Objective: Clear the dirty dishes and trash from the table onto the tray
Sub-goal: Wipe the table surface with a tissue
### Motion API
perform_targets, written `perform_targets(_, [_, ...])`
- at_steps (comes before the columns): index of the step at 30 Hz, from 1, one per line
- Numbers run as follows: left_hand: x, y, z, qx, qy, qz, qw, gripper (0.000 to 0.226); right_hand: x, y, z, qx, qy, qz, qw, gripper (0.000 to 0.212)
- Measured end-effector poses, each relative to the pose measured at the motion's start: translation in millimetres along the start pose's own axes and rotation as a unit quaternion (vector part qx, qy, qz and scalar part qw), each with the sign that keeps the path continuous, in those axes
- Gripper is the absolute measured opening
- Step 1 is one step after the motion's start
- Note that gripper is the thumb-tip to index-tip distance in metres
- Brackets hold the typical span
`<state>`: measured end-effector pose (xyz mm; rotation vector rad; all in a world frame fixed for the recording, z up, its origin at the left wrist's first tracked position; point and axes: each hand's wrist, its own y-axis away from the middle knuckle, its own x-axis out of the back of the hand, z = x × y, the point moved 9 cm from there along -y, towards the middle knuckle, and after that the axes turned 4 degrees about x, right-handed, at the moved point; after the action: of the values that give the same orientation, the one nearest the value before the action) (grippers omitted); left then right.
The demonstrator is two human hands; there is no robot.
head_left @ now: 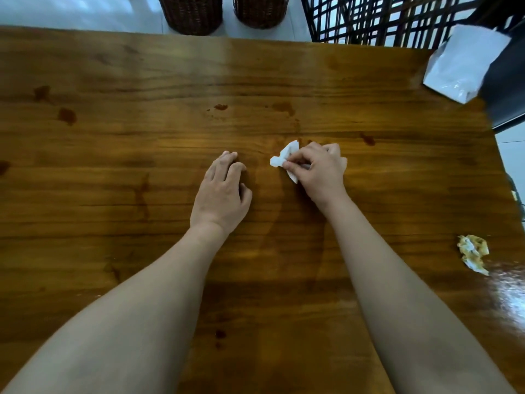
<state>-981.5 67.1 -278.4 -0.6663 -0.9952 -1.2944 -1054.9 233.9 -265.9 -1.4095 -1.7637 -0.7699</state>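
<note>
My right hand [318, 172] grips a crumpled white tissue [284, 157] against the wooden table [142, 137], near its middle. My left hand [223, 191] rests on the table just to the left, fingers loosely curled and holding nothing. A second crumpled tissue [473, 253], stained yellow, lies near the table's right edge. No tray or dishes are in view.
Dark red-brown spill spots [221, 106] dot the tabletop. A white tissue pack [466, 64] sits at the far right corner beside a dark object [508, 89]. Two wicker baskets [190, 12] and a dark lattice frame [383, 18] stand beyond the far edge.
</note>
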Motion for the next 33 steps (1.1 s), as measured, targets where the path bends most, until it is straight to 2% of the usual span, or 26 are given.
perform_targets(7, [0,1,0,0.001,0.001,0.004,1.000,0.035,0,-1,-6,0.019,-0.006,0.029,0.999,0.019])
perform_targets(12, [-1,2,0,0.001,0.001,0.003,1.000,0.035,-5,24,-11,0.034,-0.046,-0.008,0.998,0.016])
perform_targets(17, [-1,2,-1,-0.002,0.006,0.004,1.000,0.035,-4,41,-8,0.033,-0.054,0.005,0.998,0.009])
perform_targets(26, [-1,1,-1,0.007,-0.001,-0.003,1.000,0.036,-5,18,-13,0.062,-0.041,0.023,0.997,0.008])
perform_targets(33, [-2,0,-1,0.015,-0.019,-0.009,1.000,0.037,-8,-25,-18,0.038,-0.010,-0.001,0.999,0.012])
